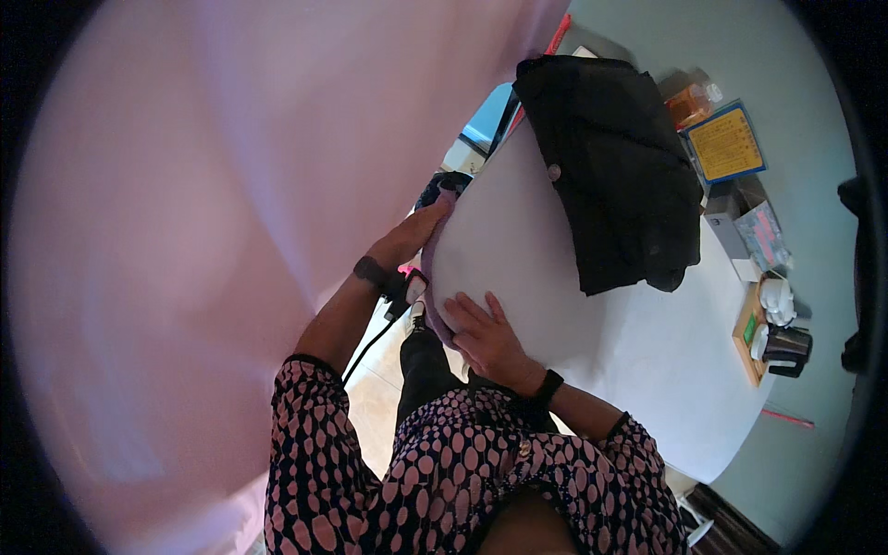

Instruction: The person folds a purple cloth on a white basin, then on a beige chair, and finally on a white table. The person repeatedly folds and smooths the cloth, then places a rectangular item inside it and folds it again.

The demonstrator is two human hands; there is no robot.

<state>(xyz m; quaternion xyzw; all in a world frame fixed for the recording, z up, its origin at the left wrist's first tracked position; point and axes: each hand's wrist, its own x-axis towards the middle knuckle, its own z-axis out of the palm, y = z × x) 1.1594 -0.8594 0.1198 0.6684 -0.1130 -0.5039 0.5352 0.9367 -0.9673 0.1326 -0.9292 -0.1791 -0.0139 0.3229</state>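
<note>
My left hand (416,225) reaches along the left edge of a white table (506,229) and touches a purple cloth (428,277) at that edge; whether its fingers grip the cloth is hidden. My right hand (489,343) rests on the table's near corner with its fingers spread, its lower side close to the cloth. Folded black fabric, apparently a garment with a round button (614,166), lies on the table beyond my hands. A dark bundle (444,187) hangs just past my left fingertips.
A large pink curtain or sheet (173,243) fills the left side. Along the wall are a bottle of orange liquid (692,104), a yellow sign with writing (727,143), a grey box (725,222), and a wooden tray (750,326) with white cups and a dark kettle (791,347).
</note>
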